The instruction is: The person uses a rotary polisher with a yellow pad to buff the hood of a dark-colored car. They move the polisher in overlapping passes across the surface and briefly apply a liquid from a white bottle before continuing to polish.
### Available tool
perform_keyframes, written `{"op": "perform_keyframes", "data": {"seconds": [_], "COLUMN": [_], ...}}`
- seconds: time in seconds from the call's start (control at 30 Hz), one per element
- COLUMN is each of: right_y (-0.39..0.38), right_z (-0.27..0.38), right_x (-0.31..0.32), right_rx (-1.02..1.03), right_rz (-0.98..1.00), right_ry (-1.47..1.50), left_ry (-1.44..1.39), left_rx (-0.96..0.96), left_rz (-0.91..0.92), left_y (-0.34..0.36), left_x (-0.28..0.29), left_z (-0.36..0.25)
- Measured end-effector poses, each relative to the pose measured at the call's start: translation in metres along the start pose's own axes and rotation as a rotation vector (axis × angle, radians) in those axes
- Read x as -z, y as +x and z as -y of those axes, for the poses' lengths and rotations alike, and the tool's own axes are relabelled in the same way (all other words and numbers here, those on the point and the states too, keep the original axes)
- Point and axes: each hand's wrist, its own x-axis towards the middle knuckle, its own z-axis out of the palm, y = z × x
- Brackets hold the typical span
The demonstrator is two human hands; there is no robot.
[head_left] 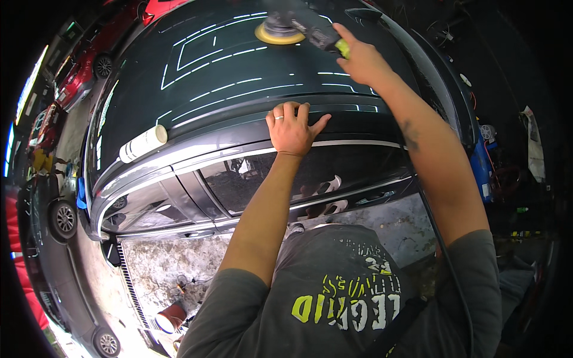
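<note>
My right hand (365, 59) is wrapped round the green-and-black handle of an electric car polisher (313, 30), arm stretched out over the roof. The polisher's yellow foam pad (279, 37) lies against the shiny dark car roof (239, 65), and its body is a little blurred. Along the near edge of the roof, my left hand (292, 128) rests with fingers spread and thumb out, holding nothing. A ring shows on one finger. To its left, a white bottle (143, 144) lies on its side on the roof edge.
A black power cord (444, 250) hangs beside my right arm. Below the roof are the car's side windows (256, 176). A red car (83, 65) and a grey car (59, 262) stand at the left. A reddish bucket (171, 317) stands on the floor at lower left.
</note>
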Motion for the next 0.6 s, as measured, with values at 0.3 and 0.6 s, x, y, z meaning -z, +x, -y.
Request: {"op": "perform_keyframes", "data": {"seconds": [0.3, 0.6], "right_y": [0.027, -0.001], "right_z": [0.072, 0.011], "right_x": [-0.012, 0.007], "right_rx": [-0.013, -0.033], "right_rz": [0.091, 0.043], "right_ry": [-0.059, -0.014], "left_ry": [-0.026, -0.017], "left_rx": [0.006, 0.003], "left_rz": [0.003, -0.011], "left_y": [0.000, -0.001], "left_x": [-0.001, 0.000], "left_z": [-0.001, -0.001]}}
